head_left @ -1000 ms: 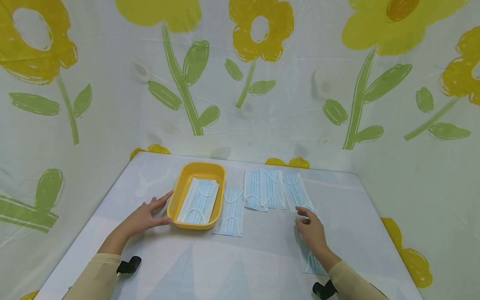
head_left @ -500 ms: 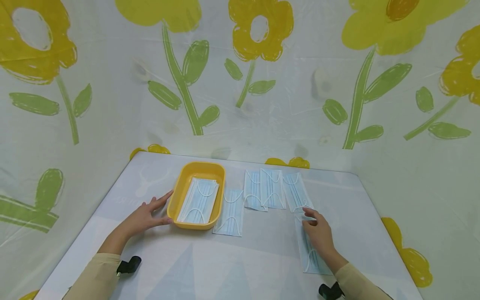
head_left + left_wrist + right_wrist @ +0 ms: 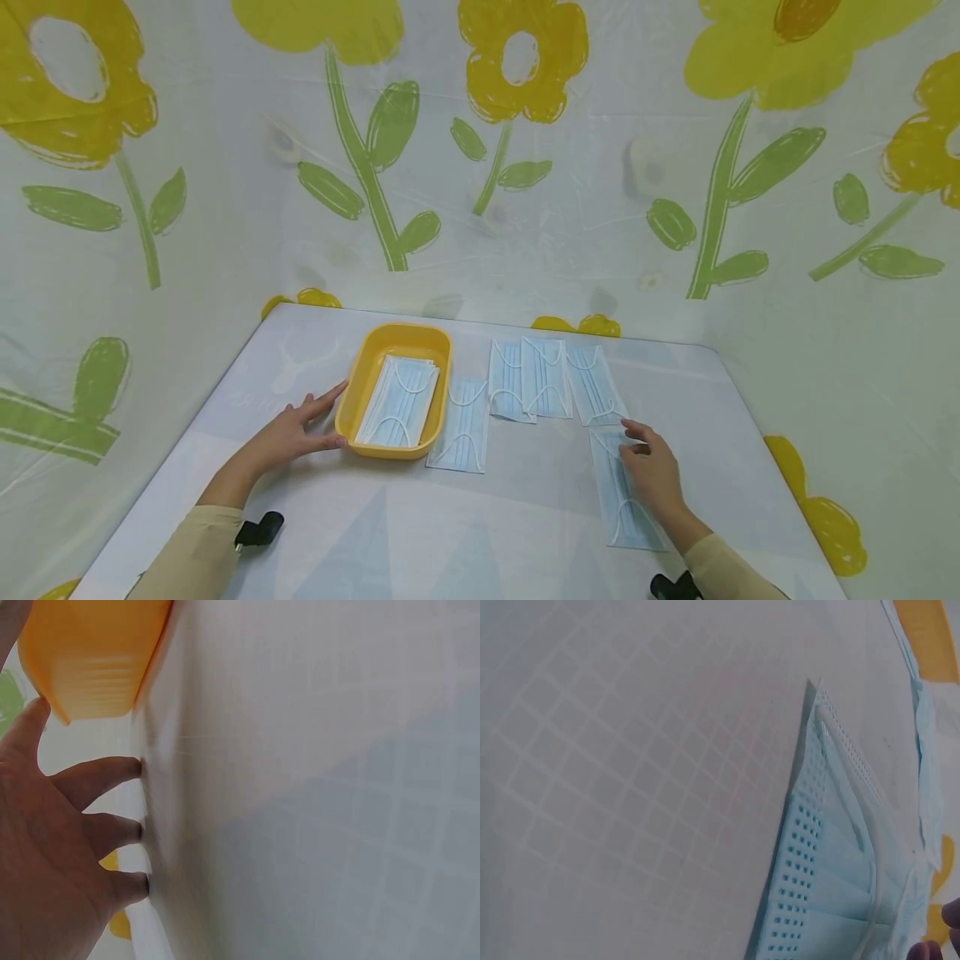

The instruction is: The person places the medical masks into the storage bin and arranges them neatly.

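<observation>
My left hand [image 3: 296,433] spreads its fingers at the left side of a yellow plastic tray [image 3: 345,417], index finger and thumb touching its wall. In the left wrist view the other fingertips [image 3: 133,766] rest on the table. Several pale blue face masks [image 3: 397,400] lie stacked inside the tray. My right hand [image 3: 656,471], loosely curled, hovers over the right edge of a face mask [image 3: 618,487] lying flat at the front right. In the right wrist view its fingertips [image 3: 924,950] stand apart beside that mask's ear loop [image 3: 874,855], with nothing between them.
One mask [image 3: 459,433] lies against the tray's right side. Behind, two overlapping masks [image 3: 546,379] and a slanted one [image 3: 595,383] lie on the white table [image 3: 450,533]. A flower-printed curtain [image 3: 570,208] stands behind the table.
My right hand has moved to the right, uncovering more of the front right mask, which stays about where it was. The left hand and the tray have not moved.
</observation>
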Demonstrator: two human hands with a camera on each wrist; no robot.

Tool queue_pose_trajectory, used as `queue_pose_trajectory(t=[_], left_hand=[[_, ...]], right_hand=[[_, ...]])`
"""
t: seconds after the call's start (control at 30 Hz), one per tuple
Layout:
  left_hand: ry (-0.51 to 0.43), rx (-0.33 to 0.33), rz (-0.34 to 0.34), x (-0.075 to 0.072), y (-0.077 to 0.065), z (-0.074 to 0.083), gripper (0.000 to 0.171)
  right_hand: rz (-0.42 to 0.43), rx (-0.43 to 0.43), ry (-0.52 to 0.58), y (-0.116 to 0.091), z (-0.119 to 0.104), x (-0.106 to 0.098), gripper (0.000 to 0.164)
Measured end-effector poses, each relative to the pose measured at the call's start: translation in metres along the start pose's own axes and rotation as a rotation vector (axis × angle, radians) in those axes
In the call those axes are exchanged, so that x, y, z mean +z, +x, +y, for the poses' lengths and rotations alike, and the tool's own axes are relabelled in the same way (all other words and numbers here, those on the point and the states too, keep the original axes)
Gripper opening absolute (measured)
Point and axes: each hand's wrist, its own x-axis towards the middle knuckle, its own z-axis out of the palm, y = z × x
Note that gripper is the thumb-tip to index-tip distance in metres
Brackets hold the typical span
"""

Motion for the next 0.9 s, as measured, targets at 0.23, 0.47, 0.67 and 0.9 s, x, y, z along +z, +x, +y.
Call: queue_pose_trajectory(t=[0.23,0.47,0.67,0.9], left_hand=[[0.004,0.001,0.0,0.0,0.0,0.001,0.104],[-0.001,0.009,0.004,-0.001,-0.001,0.002,0.103],[-0.002,0.007,0.003,0.0,-0.002,0.001,0.103],[0.004,-0.001,-0.004,-0.001,-0.002,0.001,0.104]], right_hand=[[0.038,-0.006,-0.065,0.0,0.008,-0.006,0.051],[0.049,0.015,-0.086,-0.002,0.014,-0.01,0.054],[0.021,0.003,-0.123,-0.006,0.018,-0.013,0.06],[0.027,-0.004,-0.205,-0.008,0.022,-0.014,0.066]])
